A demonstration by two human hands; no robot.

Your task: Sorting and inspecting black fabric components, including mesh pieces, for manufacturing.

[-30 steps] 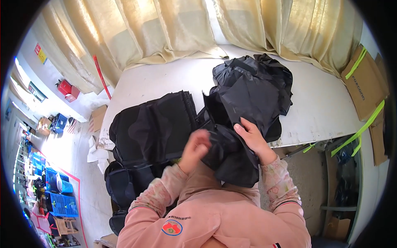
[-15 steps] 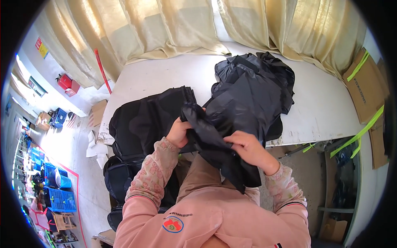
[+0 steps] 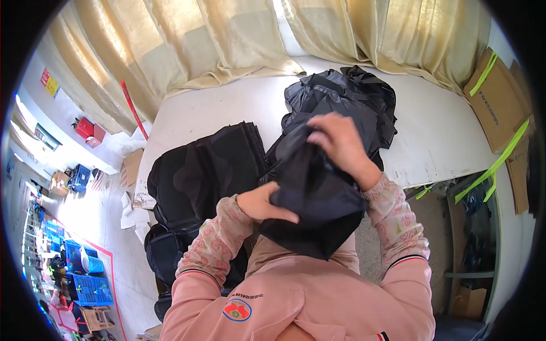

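A loose piece of thin black fabric (image 3: pixel 318 199) hangs over my lap at the table's near edge, its lower end coming to a point. My left hand (image 3: pixel 263 203) grips its left side, the thumb stretched over the cloth and the other fingers partly hidden. Higher up, my right hand (image 3: pixel 344 145) holds the raised upper part between thumb and fingers, somewhat blurred. Behind it lies a crumpled heap of shiny black fabric (image 3: pixel 347 94). To the left, a neat stack of folded black textile pieces (image 3: pixel 202 167) sits close to my left forearm.
Both heaps rest on a white table (image 3: pixel 432 153) with a beige curtain (image 3: pixel 239 40) along its far side. More black bundles (image 3: pixel 162 247) stand below the table's left front. Flattened cardboard (image 3: pixel 497 105) leans at the right. Blue crates (image 3: pixel 91 288) are on the floor far left.
My right hand has moved up and away from me, lifting and spreading the fabric. My left hand has shifted slightly down and to the right, its thumb now extended.
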